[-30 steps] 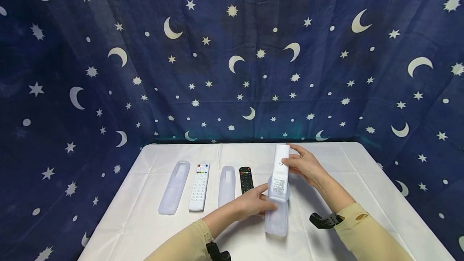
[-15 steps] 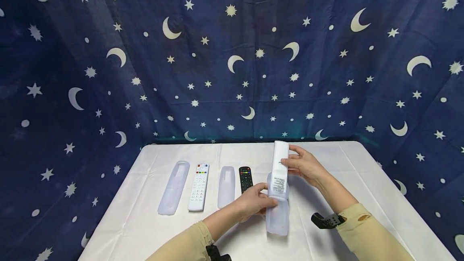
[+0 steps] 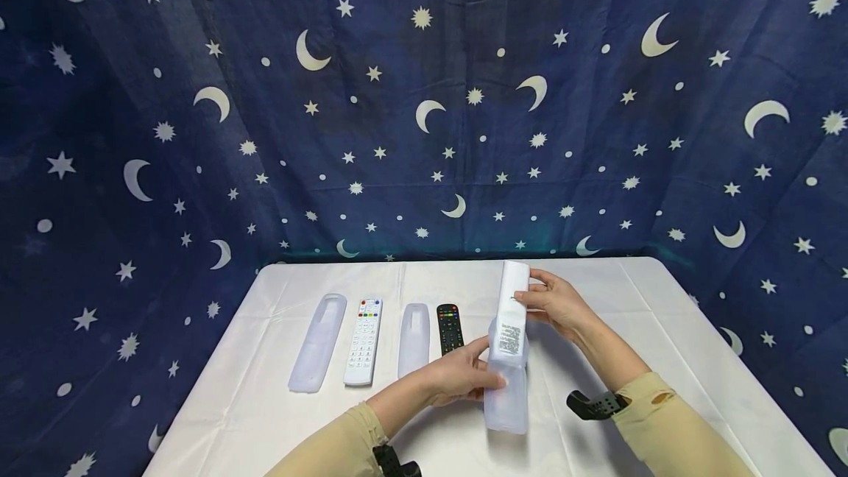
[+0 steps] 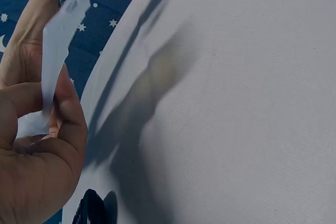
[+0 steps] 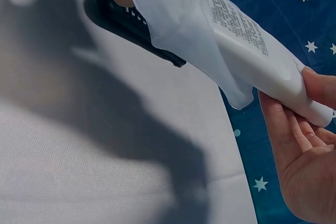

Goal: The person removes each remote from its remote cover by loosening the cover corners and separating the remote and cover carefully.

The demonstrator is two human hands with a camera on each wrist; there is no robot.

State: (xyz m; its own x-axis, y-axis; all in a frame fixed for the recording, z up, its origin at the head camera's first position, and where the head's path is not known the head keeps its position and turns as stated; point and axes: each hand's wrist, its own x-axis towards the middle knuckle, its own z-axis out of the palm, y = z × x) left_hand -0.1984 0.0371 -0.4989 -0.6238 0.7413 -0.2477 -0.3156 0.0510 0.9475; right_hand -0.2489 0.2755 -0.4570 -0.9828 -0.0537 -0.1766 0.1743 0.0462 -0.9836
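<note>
My right hand [image 3: 556, 305] grips a white remote control [image 3: 513, 297] near its far end, thumb on top. Its back faces up and carries a printed label, seen close in the right wrist view. The remote's near end sits inside the mouth of a translucent silicone remote cover [image 3: 506, 407]. Thumb and fingers of my left hand [image 3: 457, 375] pinch that cover at its left side, just below the mouth. In the left wrist view the pale cover [image 4: 58, 45] stands out edge-on from between the fingers. Both remote and cover are held above the table.
To the left lie a black remote [image 3: 449, 326], partly behind my left hand, a small translucent cover [image 3: 414, 344], a white remote [image 3: 364, 344] with buttons up, and a longer cover [image 3: 318, 344]. A white cloth [image 3: 245, 403] covers the table; a star-patterned curtain [image 3: 397, 131] hangs behind.
The white remote rose slightly, then came down a little, and its back tilts somewhat more to the side. My left thumb sits slightly lower on the cover. Both grips hold.
</note>
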